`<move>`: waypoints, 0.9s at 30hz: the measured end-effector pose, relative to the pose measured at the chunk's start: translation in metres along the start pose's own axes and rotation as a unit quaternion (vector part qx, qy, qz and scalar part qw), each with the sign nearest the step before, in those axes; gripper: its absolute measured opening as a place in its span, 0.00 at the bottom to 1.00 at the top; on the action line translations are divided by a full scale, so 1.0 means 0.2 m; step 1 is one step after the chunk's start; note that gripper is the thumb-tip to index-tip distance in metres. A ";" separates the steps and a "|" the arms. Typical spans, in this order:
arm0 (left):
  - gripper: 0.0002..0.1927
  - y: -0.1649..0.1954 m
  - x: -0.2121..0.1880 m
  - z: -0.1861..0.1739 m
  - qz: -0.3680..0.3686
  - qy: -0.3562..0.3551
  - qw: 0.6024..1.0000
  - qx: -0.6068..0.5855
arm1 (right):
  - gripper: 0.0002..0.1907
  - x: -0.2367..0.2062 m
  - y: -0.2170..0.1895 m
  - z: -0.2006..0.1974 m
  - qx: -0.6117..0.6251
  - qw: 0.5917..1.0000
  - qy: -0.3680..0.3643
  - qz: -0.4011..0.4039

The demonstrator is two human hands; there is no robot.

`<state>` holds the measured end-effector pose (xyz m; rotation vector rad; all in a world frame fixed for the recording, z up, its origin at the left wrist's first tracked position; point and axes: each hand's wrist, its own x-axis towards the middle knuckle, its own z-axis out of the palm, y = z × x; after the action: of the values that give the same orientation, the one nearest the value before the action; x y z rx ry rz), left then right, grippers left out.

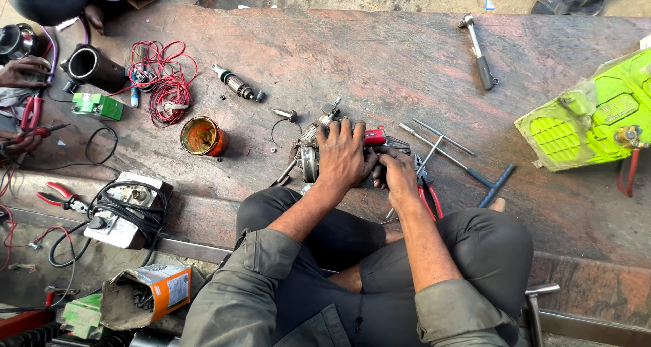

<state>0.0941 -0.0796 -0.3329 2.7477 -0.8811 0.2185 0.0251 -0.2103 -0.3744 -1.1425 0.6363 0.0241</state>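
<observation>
Steadying the motor assembly on the stone slab just ahead of the crossed knees, the left hand presses flat over it, fingers wrapped around the housing. The right hand — clenched on a red-handled tool — works beside it. Best to keep the housing pinned firmly and the tool square — pliers lie just right.

An orange-and-white carton lies torn open; a small green box sits far left.
</observation>
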 end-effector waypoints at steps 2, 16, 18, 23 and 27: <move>0.36 0.00 0.00 0.01 0.007 0.009 1.000 0.010 | 0.13 0.00 0.00 -0.01 0.001 1.000 -0.002 0.010; 0.35 0.01 -0.01 -0.02 0.004 0.024 1.000 -0.013 | 0.16 0.01 0.04 -0.02 -0.003 1.000 0.000 0.007; 0.34 0.02 -0.01 -0.01 0.004 0.026 1.000 -0.015 | 0.16 0.01 0.04 -0.02 0.001 1.000 0.004 0.015; 0.35 0.02 -0.02 0.00 0.003 0.026 1.000 -0.014 | 0.15 0.01 0.03 -0.02 0.016 1.000 0.000 0.022; 0.36 0.02 -0.02 0.00 -0.001 0.016 1.000 -0.011 | 0.15 -0.02 0.01 -0.01 -0.047 0.999 -0.006 -0.007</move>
<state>0.0882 -0.0802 -0.3334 2.7172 -0.8664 0.2510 0.0203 -0.2108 -0.3757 -1.2368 0.6224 0.0501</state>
